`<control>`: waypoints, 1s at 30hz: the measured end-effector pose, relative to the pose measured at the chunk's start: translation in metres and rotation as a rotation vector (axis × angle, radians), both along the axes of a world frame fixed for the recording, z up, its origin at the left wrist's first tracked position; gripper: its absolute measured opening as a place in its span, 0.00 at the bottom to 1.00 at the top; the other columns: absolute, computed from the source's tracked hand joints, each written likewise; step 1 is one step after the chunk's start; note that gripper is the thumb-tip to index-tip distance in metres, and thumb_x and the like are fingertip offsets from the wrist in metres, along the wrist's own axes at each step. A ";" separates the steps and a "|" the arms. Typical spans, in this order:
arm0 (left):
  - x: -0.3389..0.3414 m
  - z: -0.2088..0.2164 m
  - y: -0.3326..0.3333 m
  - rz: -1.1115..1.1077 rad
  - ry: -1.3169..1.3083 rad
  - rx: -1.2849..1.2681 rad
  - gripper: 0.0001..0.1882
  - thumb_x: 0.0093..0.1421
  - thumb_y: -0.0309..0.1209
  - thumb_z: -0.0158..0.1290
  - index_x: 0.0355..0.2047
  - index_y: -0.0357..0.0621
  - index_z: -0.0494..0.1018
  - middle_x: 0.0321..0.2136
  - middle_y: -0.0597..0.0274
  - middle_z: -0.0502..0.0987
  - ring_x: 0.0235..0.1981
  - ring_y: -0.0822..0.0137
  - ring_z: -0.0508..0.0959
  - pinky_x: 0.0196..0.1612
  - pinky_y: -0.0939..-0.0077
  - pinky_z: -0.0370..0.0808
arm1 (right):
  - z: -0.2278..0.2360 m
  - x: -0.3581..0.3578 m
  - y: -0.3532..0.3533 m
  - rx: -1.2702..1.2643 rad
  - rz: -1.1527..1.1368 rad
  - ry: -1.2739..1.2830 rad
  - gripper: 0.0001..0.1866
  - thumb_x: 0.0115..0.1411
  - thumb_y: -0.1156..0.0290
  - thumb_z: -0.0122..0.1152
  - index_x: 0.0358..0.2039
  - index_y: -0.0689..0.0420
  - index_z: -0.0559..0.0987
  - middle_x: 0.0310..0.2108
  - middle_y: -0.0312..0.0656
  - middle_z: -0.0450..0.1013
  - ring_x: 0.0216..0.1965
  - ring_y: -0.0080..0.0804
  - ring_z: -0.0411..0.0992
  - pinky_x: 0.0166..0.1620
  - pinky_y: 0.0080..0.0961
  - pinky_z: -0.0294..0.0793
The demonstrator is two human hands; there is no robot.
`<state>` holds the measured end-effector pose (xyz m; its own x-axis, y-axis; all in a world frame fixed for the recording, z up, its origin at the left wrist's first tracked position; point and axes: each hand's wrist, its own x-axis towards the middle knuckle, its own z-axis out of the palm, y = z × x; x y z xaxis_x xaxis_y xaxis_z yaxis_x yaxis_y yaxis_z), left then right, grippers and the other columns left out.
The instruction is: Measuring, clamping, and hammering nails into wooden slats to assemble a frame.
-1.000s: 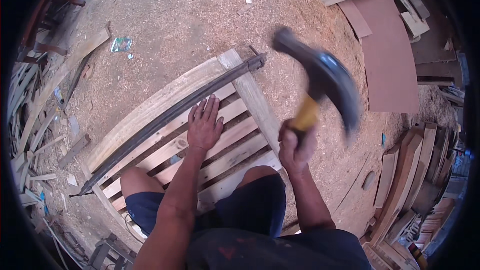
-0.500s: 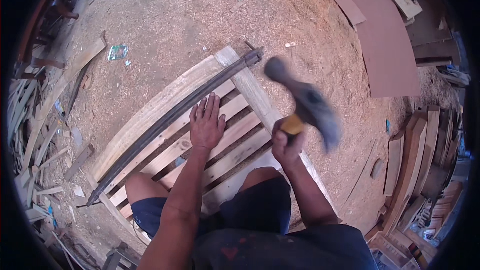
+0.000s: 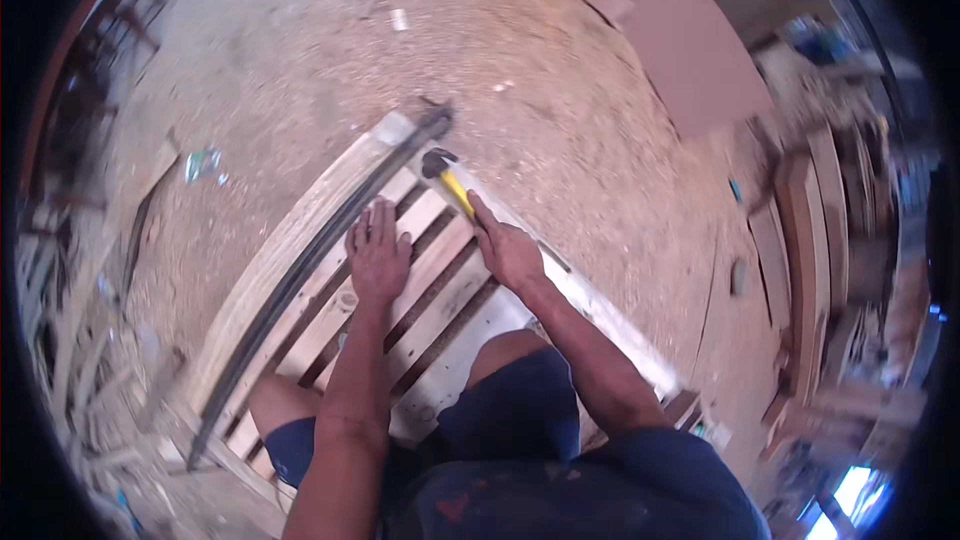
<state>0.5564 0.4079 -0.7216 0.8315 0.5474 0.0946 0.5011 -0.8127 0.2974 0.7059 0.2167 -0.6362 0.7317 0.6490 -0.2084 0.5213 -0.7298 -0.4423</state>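
Observation:
A slatted wooden frame (image 3: pixel 416 270) lies on the ground under my hands and legs. My left hand (image 3: pixel 379 258) is spread flat on its slats, fingers pointing away from me, with nothing held. In my closed right hand (image 3: pixel 508 252) is a hammer with a yellow handle (image 3: pixel 456 190) and a dark head (image 3: pixel 437 162). The hammer head is down at the right rail, close to the frame's far corner; whether it touches the wood I cannot tell. A long dark bar clamp (image 3: pixel 318 248) runs along the frame's curved outer board (image 3: pixel 285 245).
Sawdust covers the floor (image 3: pixel 300 70). Reddish-brown sheet boards (image 3: pixel 690 50) lie at the far right, and stacked timber (image 3: pixel 805 240) stands at the right. Scrap wood (image 3: pixel 75 340) is heaped along the left, with a green-and-white wrapper (image 3: pixel 203 165) near it.
The hammer has swung from raised at the right down and left to the frame's far corner. My left hand stays flat on the slats. The whole view has shifted.

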 end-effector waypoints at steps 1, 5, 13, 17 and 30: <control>0.010 0.003 -0.009 -0.026 0.026 -0.023 0.39 0.69 0.45 0.52 0.76 0.47 0.56 0.76 0.53 0.59 0.74 0.46 0.60 0.76 0.46 0.50 | 0.006 0.007 -0.021 -0.035 0.006 0.006 0.34 0.73 0.60 0.52 0.77 0.31 0.58 0.38 0.57 0.81 0.37 0.54 0.82 0.42 0.48 0.81; 0.006 0.008 0.000 -0.215 0.064 0.025 0.43 0.71 0.41 0.50 0.79 0.38 0.44 0.77 0.40 0.52 0.77 0.39 0.51 0.78 0.42 0.43 | 0.005 -0.006 -0.105 -0.112 -0.135 0.282 0.34 0.72 0.58 0.52 0.76 0.23 0.59 0.55 0.59 0.75 0.51 0.60 0.79 0.51 0.57 0.79; 0.007 -0.015 -0.065 -0.335 0.150 0.140 0.35 0.76 0.50 0.40 0.79 0.54 0.51 0.78 0.47 0.52 0.77 0.35 0.50 0.76 0.36 0.47 | -0.012 -0.050 -0.263 0.294 -0.369 -0.017 0.21 0.67 0.65 0.59 0.60 0.42 0.81 0.48 0.51 0.76 0.54 0.54 0.75 0.53 0.47 0.78; -0.014 0.004 -0.078 -0.425 0.147 0.127 0.33 0.76 0.47 0.43 0.77 0.53 0.57 0.73 0.39 0.60 0.74 0.33 0.56 0.75 0.38 0.54 | -0.045 -0.073 -0.401 0.188 -0.661 -0.450 0.15 0.65 0.67 0.60 0.51 0.54 0.83 0.49 0.52 0.75 0.52 0.54 0.74 0.55 0.48 0.77; -0.047 0.020 -0.083 -0.275 0.237 0.147 0.34 0.67 0.33 0.53 0.75 0.54 0.63 0.65 0.31 0.69 0.68 0.34 0.66 0.70 0.44 0.65 | 0.006 -0.113 -0.756 -0.665 -1.209 -0.005 0.17 0.56 0.63 0.64 0.40 0.61 0.87 0.41 0.60 0.83 0.44 0.56 0.83 0.50 0.50 0.82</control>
<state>0.5093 0.3247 -0.7019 0.9535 0.2959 -0.0571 0.2995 -0.9515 0.0702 0.5932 -0.5392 -0.6301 0.7651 -0.6045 -0.2217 -0.5816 -0.7966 0.1650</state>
